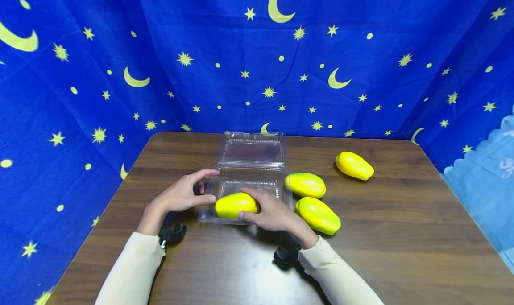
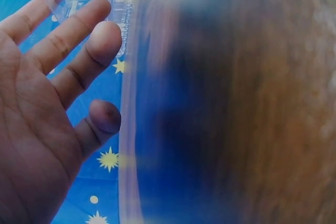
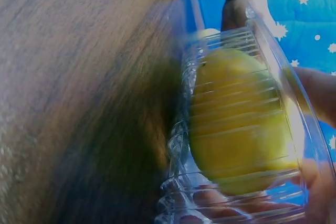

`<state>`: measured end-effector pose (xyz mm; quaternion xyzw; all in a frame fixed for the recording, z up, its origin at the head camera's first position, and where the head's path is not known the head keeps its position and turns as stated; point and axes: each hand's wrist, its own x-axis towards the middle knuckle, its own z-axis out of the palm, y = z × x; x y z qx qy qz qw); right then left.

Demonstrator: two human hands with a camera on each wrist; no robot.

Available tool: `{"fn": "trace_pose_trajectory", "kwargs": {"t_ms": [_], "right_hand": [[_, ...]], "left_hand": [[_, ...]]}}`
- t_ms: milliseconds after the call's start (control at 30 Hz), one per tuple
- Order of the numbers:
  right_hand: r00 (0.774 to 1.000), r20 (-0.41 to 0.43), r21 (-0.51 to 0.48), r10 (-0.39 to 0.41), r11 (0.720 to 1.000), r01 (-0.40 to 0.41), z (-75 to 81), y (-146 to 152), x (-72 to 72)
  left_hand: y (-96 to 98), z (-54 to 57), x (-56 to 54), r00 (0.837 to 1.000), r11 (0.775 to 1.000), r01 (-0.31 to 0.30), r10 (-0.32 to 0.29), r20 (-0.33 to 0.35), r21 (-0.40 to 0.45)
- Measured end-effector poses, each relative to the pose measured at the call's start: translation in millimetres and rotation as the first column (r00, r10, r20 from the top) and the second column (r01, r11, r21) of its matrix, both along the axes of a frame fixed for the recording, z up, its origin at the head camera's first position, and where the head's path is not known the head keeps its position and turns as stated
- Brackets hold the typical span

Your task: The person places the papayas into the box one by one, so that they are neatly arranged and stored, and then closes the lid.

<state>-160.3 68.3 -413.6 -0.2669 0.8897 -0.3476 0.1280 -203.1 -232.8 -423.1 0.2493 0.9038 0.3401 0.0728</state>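
A clear plastic clamshell container (image 1: 249, 176) stands on the table with its lid tipped back, away from me. In its near part lies a yellow papaya (image 1: 234, 205), which my right hand (image 1: 270, 209) grips at the right end between thumb and fingers. Through the ribbed clear wall the same papaya (image 3: 239, 124) shows in the right wrist view. My left hand (image 1: 185, 192) is at the container's left rim, fingers spread and relaxed, thumb tip close to the papaya's left end. In the left wrist view the left hand (image 2: 58, 87) holds nothing.
Right of the container, two more papayas (image 1: 306, 185) lie close beside it, one nearer me. Another papaya (image 1: 354, 166) lies farther off, back right. A blue curtain (image 1: 225, 86) with moons and stars hangs behind the brown wooden table (image 1: 401, 233).
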Motion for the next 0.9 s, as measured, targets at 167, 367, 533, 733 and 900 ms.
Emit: {"fn": "trace_pose_trajectory", "kwargs": {"t_ms": [167,367,533,733,900], "right_hand": [[1.000,0.022,-0.004,-0.004,1.000,0.004,0.9,1.6,1.1],[1.000,0.012,-0.026,-0.018,1.000,0.018,1.2,2.4,1.5],[1.000,0.002,-0.080,-0.024,0.997,0.025,-0.3,4.3,1.6],[0.997,-0.047,-0.130,-0.054,0.990,0.048,-0.2,6.0,0.0],[0.994,-0.080,-0.151,-0.080,0.986,0.067,4.8,8.4,3.1]], "left_hand": [[0.7,1.2,-0.3,1.000,1.000,0.003,-0.003,-0.001,-0.002],[1.1,2.2,0.8,1.000,1.000,-0.004,0.004,-0.001,-0.006],[2.0,2.2,2.2,1.000,1.000,-0.002,0.002,0.011,-0.013],[2.7,2.1,0.7,1.000,1.000,0.003,-0.003,-0.003,-0.001],[2.7,1.7,1.3,1.000,1.000,-0.009,0.010,0.003,-0.020]]}}
